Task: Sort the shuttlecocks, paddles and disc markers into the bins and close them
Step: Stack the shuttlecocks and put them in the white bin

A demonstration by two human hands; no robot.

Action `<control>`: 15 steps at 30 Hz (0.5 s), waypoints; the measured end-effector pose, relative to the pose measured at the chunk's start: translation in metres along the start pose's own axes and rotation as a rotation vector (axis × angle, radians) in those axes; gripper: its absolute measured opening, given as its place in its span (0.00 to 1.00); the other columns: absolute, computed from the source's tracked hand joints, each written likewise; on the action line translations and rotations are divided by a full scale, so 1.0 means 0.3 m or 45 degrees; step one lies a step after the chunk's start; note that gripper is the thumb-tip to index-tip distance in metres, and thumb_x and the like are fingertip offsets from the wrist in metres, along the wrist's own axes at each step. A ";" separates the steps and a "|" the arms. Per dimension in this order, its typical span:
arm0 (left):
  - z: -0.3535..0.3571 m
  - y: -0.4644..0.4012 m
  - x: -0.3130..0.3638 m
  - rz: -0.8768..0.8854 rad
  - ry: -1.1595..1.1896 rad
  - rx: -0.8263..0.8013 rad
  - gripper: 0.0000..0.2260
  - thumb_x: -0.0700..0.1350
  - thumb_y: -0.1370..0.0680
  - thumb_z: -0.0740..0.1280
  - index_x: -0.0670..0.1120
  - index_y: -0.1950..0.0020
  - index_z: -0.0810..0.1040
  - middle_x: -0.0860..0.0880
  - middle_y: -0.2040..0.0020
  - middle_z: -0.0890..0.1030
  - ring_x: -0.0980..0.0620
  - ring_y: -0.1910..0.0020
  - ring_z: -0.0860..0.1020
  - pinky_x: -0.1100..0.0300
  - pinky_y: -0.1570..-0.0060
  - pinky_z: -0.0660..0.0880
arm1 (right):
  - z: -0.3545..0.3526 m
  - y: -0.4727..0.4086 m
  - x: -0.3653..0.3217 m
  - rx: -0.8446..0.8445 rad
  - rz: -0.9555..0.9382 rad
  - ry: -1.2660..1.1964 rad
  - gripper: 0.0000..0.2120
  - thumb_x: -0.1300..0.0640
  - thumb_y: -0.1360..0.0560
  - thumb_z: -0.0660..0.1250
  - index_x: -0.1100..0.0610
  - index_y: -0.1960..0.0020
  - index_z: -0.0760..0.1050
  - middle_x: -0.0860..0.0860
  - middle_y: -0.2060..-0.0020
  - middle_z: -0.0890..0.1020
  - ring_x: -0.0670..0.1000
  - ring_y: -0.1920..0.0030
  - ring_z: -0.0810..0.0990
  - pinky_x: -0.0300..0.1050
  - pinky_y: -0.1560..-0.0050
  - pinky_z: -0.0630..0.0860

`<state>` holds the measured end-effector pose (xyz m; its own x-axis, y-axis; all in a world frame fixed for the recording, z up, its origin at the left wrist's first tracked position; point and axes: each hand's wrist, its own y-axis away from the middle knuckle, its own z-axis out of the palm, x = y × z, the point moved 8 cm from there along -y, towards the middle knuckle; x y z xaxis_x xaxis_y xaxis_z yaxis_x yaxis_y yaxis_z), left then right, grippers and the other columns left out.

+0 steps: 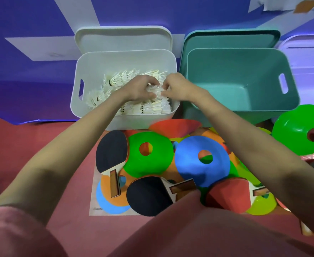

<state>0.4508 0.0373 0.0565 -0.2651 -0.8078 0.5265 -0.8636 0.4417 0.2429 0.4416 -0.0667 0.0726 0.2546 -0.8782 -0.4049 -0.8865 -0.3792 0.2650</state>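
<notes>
a red floor (32, 145) is seen in the foreground. a purple surface (23, 93) with pale stripes (41, 49) lies behind. a pale mat (95, 197) is laid on the floor. torn pale paper (282, 4) is seen at top right.

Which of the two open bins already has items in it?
The white bin, on the left: it holds shuttlecocks, and both hands reach into it. The teal bin beside it shows only a bare floor.

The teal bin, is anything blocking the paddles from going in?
Nothing visible does. The teal plastic bin is open and looks empty, its teal lid propped behind it. The black-faced wooden paddles lie on the floor among coloured disc markers.
</notes>
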 end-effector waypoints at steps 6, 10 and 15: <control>0.032 -0.023 0.008 -0.100 -0.113 -0.110 0.23 0.45 0.24 0.67 0.45 0.29 0.70 0.46 0.29 0.72 0.47 0.31 0.69 0.58 0.34 0.64 | -0.126 0.121 0.091 0.301 -0.033 -0.006 0.09 0.60 0.26 0.64 0.64 0.51 0.79 0.58 0.55 0.82 0.60 0.54 0.77 0.47 0.45 0.70; -0.016 0.007 0.033 -0.119 -0.040 -0.018 0.26 0.46 0.24 0.68 0.47 0.27 0.67 0.47 0.27 0.68 0.47 0.29 0.67 0.54 0.31 0.63 | -0.131 0.229 0.176 0.391 0.020 -0.043 0.14 0.58 0.24 0.64 0.61 0.40 0.76 0.60 0.45 0.78 0.59 0.44 0.75 0.46 0.39 0.64; -0.026 0.088 0.237 0.166 -0.060 0.358 0.20 0.43 0.24 0.65 0.44 0.32 0.73 0.43 0.34 0.75 0.43 0.35 0.72 0.51 0.34 0.66 | -0.108 0.418 0.295 0.520 0.072 -0.152 0.16 0.59 0.25 0.65 0.61 0.38 0.73 0.60 0.44 0.74 0.60 0.43 0.73 0.54 0.40 0.71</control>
<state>0.4126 -0.0053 0.1068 -0.3951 -0.7718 0.4982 -0.9042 0.4225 -0.0626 0.3655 -0.2015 0.0983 0.1759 -0.8453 -0.5045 -0.9841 -0.1638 -0.0687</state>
